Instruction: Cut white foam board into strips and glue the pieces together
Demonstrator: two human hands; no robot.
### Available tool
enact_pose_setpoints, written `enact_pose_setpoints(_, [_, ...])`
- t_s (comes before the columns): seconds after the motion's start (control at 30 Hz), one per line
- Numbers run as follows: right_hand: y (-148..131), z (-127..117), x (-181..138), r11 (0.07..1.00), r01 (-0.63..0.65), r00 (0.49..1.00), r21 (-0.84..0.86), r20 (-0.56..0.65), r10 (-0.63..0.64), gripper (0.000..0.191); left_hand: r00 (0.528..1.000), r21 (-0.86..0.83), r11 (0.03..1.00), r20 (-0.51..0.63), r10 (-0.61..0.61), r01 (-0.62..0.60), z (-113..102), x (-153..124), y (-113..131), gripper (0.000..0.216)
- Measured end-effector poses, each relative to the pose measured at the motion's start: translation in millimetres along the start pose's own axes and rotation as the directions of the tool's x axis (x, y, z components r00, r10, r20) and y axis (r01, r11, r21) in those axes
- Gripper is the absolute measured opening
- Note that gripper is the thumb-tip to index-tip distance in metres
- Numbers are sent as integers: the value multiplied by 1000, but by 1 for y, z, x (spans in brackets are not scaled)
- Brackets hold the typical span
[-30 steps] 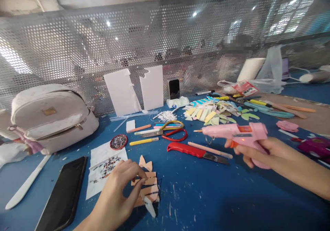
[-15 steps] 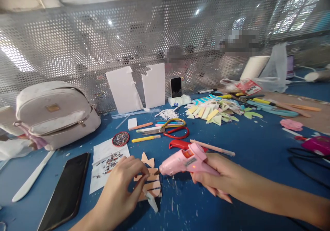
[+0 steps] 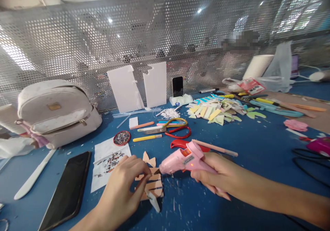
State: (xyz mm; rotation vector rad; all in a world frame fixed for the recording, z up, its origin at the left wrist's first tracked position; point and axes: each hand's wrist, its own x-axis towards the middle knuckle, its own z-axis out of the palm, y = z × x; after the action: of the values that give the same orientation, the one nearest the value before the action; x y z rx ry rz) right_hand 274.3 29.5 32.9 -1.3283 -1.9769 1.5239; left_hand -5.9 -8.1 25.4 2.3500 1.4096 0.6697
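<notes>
My right hand [image 3: 213, 172] is wrapped round a pink hot glue gun [image 3: 180, 159], whose small orange light shows. The gun's tip points left and sits at the edge of a peach-coloured striped piece [image 3: 155, 184] lying flat on the table. Over that piece's left side, my left hand [image 3: 127, 183] has its thumb and forefinger pinched together; what is between them is too small to tell. A pointed peach scrap [image 3: 149, 159] lies just beyond the piece. A whitish translucent strip [image 3: 153, 201] rests across its near edge.
Left of my hands are a paper sheet [image 3: 99, 152] with loose beads, a red-rimmed dish [image 3: 122, 138] and a phone [image 3: 67, 186]. Beyond lie scissors [image 3: 177, 128], markers [image 3: 146, 138] and a red-handled tool [image 3: 179, 143]. A backpack [image 3: 58, 114] and a heap of paper strips [image 3: 213, 109] stand further back.
The view has shifted slightly, moving everything a little to the right in the picture. Both hands and the glue gun keep nearly the same positions over the peach piece.
</notes>
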Motion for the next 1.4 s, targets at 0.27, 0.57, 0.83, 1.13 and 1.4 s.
enact_pose_setpoints(0.27, [-9, 0, -4, 1000, -17, 999, -15, 32, 18, 43, 1000, -24, 1000, -27, -10, 9, 0, -1, 1, 17])
enact_pose_setpoints(0.57, [-12, 0, -4, 999, -14, 999, -39, 33, 15, 46, 999, -22, 1000, -32, -4, 3, -1, -1, 2, 17])
enact_pose_setpoints(0.83, [-10, 1, -4, 999, -29, 999, -25, 35, 30, 46, 1000, -21, 1000, -28, 2, -3, -1, 0, 3, 17])
enact_pose_setpoints(1.13, [-14, 0, -6, 999, -42, 999, -22, 17, 42, 46, 999, -30, 1000, -37, -3, 2, -1, -1, 1, 17])
enact_pose_setpoints(1.4, [-10, 2, -7, 999, -52, 998, 14, 34, 52, 48, 999, -34, 999, -38, -21, 20, -2, 1, 2, 18])
